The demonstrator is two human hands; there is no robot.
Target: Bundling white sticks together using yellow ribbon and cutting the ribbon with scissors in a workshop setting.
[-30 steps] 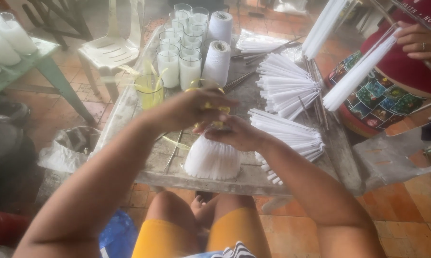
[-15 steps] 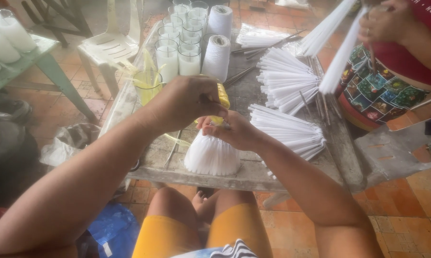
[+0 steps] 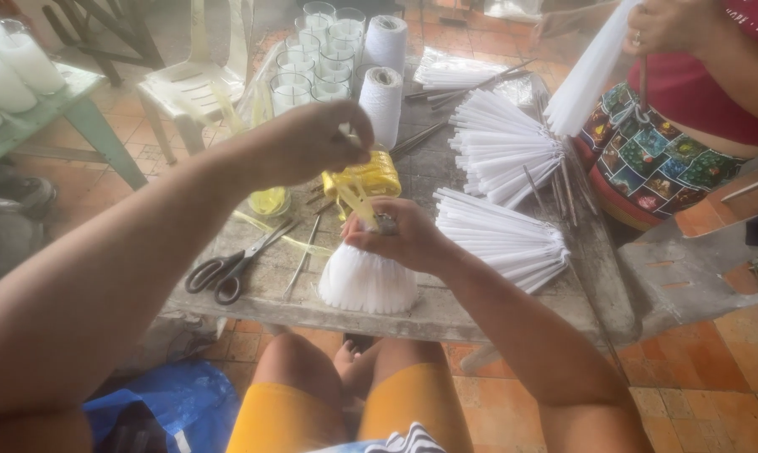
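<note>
Tying a fan of white sticks w/ yellow ribbon, about mid-tie.

Grey table first: two tied white fans, one far, one near, lie done on its right side, so pt of the batch looks finished. Beside it a co-worker's hand grips another white bundle. The bundle in work stands on the table's front edge, flared down, neck up under the right hand, which is closed round the neck. Left hand is above & left of it, fingertips pinching sthg small, prob. the ribbon end, can't tell. Yellow ribbon runs between both hands. Knot looks not yet closed; cutting left. Scissors lie untouched, left of bundle.
</note>
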